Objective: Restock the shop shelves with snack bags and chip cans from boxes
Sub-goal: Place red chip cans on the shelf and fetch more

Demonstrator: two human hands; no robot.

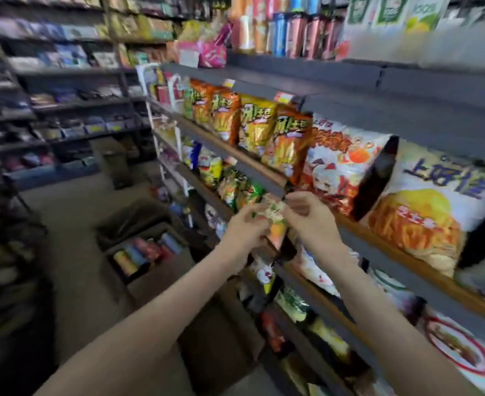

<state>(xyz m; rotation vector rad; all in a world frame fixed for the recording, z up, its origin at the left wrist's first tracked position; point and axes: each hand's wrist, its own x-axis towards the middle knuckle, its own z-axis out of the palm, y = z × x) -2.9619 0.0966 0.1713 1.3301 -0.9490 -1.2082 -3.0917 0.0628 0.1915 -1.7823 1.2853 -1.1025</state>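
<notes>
Snack bag [275, 217], small, blurred
Green-and-white top, orange lower part; it is pinched between left hand [242, 228] and right hand [311, 217].

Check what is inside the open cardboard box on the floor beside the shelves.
The box holds chip cans lying on their sides in a row: yellow, blue, red, pink. Whatever sits under that top layer is covered, and blur hides the labels.
</notes>
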